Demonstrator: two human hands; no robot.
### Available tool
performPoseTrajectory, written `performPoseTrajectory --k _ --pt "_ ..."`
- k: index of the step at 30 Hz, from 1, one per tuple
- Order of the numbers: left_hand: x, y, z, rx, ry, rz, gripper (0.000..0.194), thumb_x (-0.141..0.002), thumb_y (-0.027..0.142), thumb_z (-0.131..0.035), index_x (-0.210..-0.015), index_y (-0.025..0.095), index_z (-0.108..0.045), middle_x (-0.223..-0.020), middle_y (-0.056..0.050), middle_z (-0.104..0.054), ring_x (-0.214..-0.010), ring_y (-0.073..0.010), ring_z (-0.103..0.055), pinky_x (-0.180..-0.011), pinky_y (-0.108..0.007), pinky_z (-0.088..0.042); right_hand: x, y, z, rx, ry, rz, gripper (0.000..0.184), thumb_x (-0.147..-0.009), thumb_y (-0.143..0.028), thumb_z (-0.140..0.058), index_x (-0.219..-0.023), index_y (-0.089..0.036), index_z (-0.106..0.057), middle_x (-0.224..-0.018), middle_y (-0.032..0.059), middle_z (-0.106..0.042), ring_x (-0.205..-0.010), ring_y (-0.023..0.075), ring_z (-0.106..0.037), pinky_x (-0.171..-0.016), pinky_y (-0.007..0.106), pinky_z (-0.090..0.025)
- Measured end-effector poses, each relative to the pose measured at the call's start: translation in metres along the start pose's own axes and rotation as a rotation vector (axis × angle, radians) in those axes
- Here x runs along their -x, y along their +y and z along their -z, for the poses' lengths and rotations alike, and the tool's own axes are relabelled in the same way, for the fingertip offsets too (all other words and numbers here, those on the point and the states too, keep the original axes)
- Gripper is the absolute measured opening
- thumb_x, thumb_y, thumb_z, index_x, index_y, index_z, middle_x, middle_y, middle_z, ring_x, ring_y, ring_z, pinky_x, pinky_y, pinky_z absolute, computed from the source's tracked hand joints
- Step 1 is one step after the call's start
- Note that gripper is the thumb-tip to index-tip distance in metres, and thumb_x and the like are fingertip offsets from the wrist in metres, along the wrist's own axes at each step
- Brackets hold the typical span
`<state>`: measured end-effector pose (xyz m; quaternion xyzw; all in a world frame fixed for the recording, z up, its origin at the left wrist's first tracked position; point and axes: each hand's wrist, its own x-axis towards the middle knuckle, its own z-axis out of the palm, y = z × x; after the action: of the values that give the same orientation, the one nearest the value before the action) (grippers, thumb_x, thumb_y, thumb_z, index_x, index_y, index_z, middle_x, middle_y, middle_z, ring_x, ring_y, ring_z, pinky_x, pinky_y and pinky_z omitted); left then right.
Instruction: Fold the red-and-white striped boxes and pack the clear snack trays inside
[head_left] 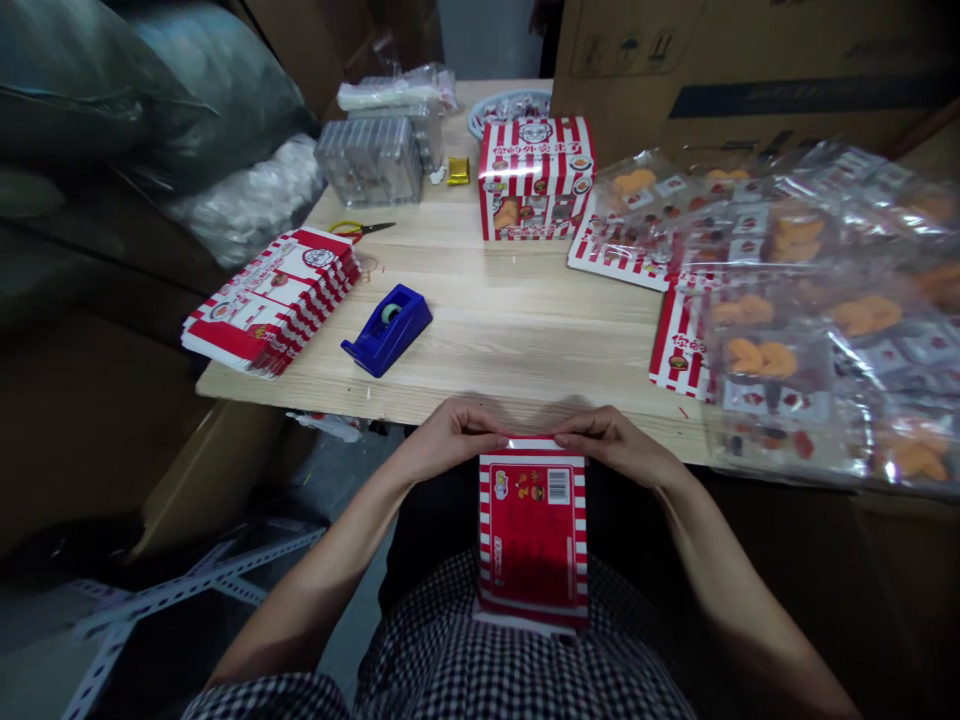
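Observation:
A red-and-white striped carton (pixel 533 540) rests against my body at the table's front edge, its red printed panel and barcode facing up. My left hand (pixel 459 437) pinches the carton's far edge at the left corner, thumb on top. At the right corner of that same edge, my right hand (pixel 609 441) grips in the same way. The fingertips under the edge are hidden. Beyond my left hand, a blue tape dispenser (pixel 390 330) holds a small roll of tape.
A stack of flat striped cartons (pixel 277 300) lies at left, near yellow-handled scissors (pixel 360 229). One assembled striped box (pixel 535 180) stands at the back, beside clear plastic cases (pixel 369 160) and a gold packet (pixel 458 171). Clear bags of toy food (pixel 795 330) cover the right side.

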<state>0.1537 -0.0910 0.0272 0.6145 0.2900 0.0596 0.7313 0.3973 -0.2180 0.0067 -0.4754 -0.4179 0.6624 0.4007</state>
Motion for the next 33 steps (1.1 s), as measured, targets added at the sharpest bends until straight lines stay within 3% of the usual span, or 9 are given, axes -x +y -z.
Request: performPoseTrajectory --k 6,13,18,23,28,31,33 --pt "-0.002 -0.005 0.001 0.031 0.001 0.024 0.016 -0.082 0.030 -0.077 -0.091 0.018 -0.081 -0.089 -0.007 -0.081 -0.077 -0.0181 -0.074 -0.076 -0.031 -0.057 -0.011 0.009 0.004 0.001 0.020 -0.008 0.023 -0.083 -0.041 -0.078 -0.099 -0.024 -0.080 -0.094 0.0022 -0.081 -0.077 0.0155 -0.073 -0.073 0.030 -0.058" --pt "-0.003 -0.010 0.000 0.028 0.008 0.049 0.017 -0.082 0.029 -0.078 -0.094 0.019 -0.080 -0.094 -0.008 -0.081 -0.083 -0.0183 -0.075 -0.080 -0.031 -0.057 -0.001 0.012 0.008 0.087 -0.030 0.066 0.026 -0.093 -0.041 -0.067 -0.114 -0.028 -0.076 -0.104 0.0014 -0.080 -0.090 0.0150 -0.073 -0.084 0.032 -0.058" --pt "-0.004 -0.006 0.001 -0.003 -0.019 0.049 0.017 -0.081 0.030 -0.078 -0.093 0.018 -0.081 -0.093 -0.008 -0.081 -0.079 -0.0172 -0.075 -0.078 -0.030 -0.057 0.002 0.005 0.019 0.056 -0.075 -0.005 0.026 -0.087 -0.039 -0.074 -0.109 -0.025 -0.078 -0.081 -0.0012 -0.079 -0.061 0.0098 -0.067 -0.059 0.022 -0.056" --pt "-0.003 -0.003 0.001 0.002 -0.024 0.054 0.020 -0.081 0.033 -0.078 -0.094 0.017 -0.080 -0.090 -0.008 -0.081 -0.079 -0.0179 -0.075 -0.076 -0.030 -0.058 -0.007 -0.003 0.017 0.067 -0.112 -0.015 0.023 -0.088 -0.039 -0.073 -0.105 -0.024 -0.079 -0.083 -0.0013 -0.078 -0.061 0.0085 -0.066 -0.059 0.021 -0.055" --pt "-0.003 -0.007 0.001 -0.014 -0.002 0.022 0.018 -0.081 0.032 -0.077 -0.090 0.017 -0.080 -0.090 -0.008 -0.081 -0.076 -0.0170 -0.074 -0.073 -0.028 -0.056 -0.005 0.005 0.003 0.161 0.016 0.084 0.020 -0.090 -0.040 -0.071 -0.099 -0.025 -0.080 -0.093 0.0015 -0.080 -0.080 0.0154 -0.072 -0.076 0.031 -0.058" --pt "0.000 -0.006 0.003 -0.010 -0.043 0.017 0.020 -0.084 0.033 -0.074 -0.097 0.018 -0.080 -0.095 -0.009 -0.081 -0.082 -0.0188 -0.075 -0.077 -0.030 -0.057 0.009 0.010 -0.008 0.187 0.112 0.134 0.023 -0.095 -0.042 -0.064 -0.112 -0.031 -0.077 -0.107 0.0024 -0.079 -0.099 0.0212 -0.073 -0.092 0.041 -0.057" --pt "0.006 -0.004 0.004 -0.039 -0.073 -0.002 0.023 -0.089 0.034 -0.070 -0.106 0.020 -0.079 -0.102 -0.009 -0.080 -0.090 -0.0205 -0.075 -0.082 -0.033 -0.058 0.022 0.012 -0.016 0.210 0.149 0.147 0.028 -0.099 -0.042 -0.059 -0.123 -0.036 -0.072 -0.125 0.0020 -0.074 -0.118 0.0236 -0.068 -0.105 0.049 -0.051"
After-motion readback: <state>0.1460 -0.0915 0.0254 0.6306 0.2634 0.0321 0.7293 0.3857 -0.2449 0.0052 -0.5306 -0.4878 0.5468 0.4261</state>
